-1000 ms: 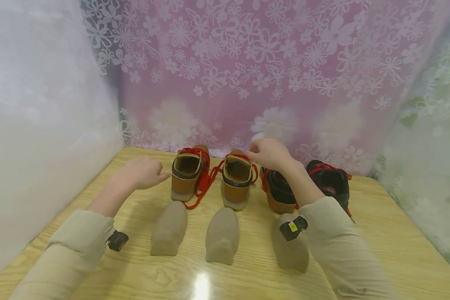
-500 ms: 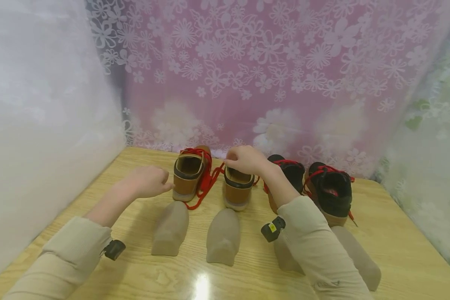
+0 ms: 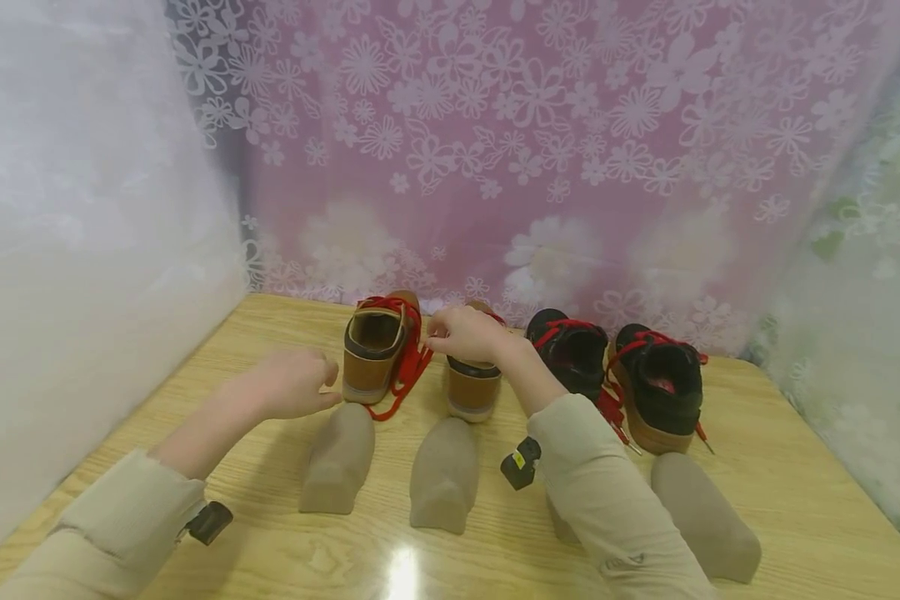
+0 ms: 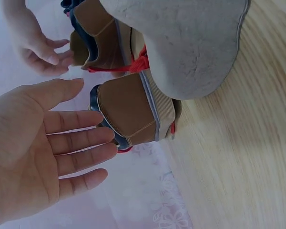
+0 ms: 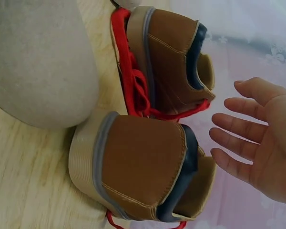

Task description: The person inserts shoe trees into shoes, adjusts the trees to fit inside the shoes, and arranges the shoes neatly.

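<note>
Brown leather shoes with red laces (image 3: pixel 368 375) stood on the pale wooden surface (image 3: pixel 495 567), bare left hand (image 3: pixel 288 383) near the left one's eight o'clock, bare right hand (image 3: pixel 467 333) at the other's eleven, both grips apart and empty, seemingly mid-reach, needing careful closing.

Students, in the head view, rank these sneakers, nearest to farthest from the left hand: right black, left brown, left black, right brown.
1. Left brown sneaker: leftmost.
2. Right brown sneaker: second from left.
3. Left black sneaker: third from left.
4. Right black sneaker: rightmost.
</note>
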`<state>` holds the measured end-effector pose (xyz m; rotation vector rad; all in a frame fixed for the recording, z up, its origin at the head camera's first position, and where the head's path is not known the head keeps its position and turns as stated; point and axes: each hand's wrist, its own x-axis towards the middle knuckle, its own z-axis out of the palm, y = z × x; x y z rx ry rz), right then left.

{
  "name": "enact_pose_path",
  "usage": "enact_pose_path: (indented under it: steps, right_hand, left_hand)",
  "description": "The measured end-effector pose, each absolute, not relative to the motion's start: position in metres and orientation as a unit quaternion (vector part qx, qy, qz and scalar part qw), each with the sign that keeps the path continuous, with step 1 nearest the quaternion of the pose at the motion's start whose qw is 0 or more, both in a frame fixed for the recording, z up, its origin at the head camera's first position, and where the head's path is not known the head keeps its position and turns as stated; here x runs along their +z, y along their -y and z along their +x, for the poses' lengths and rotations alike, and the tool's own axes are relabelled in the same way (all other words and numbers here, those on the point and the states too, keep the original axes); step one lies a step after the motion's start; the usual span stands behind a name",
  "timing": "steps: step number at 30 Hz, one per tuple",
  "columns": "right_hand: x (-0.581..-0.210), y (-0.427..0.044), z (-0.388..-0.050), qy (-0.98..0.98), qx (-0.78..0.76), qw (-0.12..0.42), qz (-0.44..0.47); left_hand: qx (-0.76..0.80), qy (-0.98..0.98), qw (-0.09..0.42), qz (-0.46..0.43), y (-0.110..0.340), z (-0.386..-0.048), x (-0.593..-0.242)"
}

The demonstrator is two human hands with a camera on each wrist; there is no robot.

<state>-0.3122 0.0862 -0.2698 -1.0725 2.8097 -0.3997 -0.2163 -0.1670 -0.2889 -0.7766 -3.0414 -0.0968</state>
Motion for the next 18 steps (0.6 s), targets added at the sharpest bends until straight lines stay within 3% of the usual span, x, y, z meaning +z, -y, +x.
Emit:
enact_pose_path:
  steps: [18]
  right_hand:
    - [-0.287, -0.056, -0.311, -0.928, -0.058, 0.053, -0.363]
  left_hand:
    - [0.008, 0.961, 0.018, -0.275, 0.151, -0.197, -0.301]
